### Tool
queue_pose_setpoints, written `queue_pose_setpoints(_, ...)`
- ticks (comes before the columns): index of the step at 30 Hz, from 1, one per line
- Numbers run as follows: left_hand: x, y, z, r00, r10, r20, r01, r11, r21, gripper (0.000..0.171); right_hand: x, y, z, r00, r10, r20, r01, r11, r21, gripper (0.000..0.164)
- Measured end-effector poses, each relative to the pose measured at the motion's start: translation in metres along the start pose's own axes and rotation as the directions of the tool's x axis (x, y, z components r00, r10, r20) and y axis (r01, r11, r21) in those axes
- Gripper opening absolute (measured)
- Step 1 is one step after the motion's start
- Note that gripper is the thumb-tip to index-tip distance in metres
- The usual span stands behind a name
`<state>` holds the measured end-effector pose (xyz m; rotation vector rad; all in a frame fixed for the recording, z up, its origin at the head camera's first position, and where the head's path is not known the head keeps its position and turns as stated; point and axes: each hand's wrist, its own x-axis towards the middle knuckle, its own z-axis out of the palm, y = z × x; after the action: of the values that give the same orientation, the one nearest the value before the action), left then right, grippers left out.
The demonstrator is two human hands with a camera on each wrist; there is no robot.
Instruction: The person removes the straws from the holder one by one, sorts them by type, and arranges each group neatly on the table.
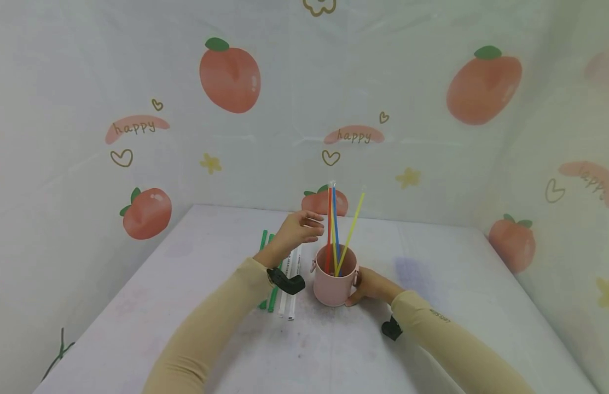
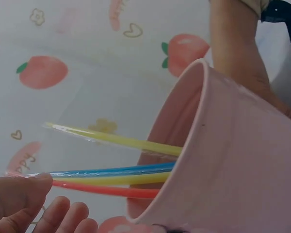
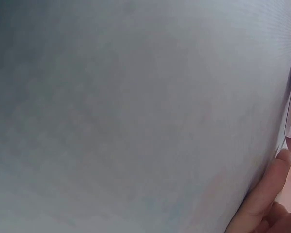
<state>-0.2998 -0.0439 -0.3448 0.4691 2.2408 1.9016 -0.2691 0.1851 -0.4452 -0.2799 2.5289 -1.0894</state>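
Note:
A pink cup (image 1: pixel 332 287) with small fittings on its sides stands upright on the table. Inside it are drinking straws: a red straw (image 1: pixel 329 230), a blue straw (image 1: pixel 336 224) and a yellow one close together, plus another yellow straw (image 1: pixel 353 224) leaning right. My right hand (image 1: pixel 373 285) grips the cup low on its right side; the right wrist view catches only part of its fingers (image 3: pixel 264 194). My left hand (image 1: pixel 301 229) is just left of the upper straws, its fingers loosely extended. In the left wrist view its thumb overlaps the straw ends; contact is unclear.
Left of the cup, green straws (image 1: pixel 272 300) and white-wrapped straws (image 1: pixel 291 306) lie on the white-covered table (image 1: pixel 304 361), partly hidden by my left forearm. A printed backdrop (image 1: pixel 284 153) rises behind the table's far edge.

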Motion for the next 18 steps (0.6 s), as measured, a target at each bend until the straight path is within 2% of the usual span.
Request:
queue_pose_setpoints(6, 0.005, -0.008, 0.009, 0.999, 0.019, -0.032, -0.018, 0.999, 0.04, 0.033, 0.0, -0.001, 0.0, 1.0, 0.003, -0.001, -0.003, 1.0, 0.003, 0.092)
queue_pose_setpoints(18, 0.01, -0.014, 0.021, 0.997, 0.009, -0.071, -0.008, 1.0, 0.022, 0.03, 0.002, 0.001, -0.001, 1.0, -0.007, 0.002, 0.007, 1.0, -0.02, 0.092)
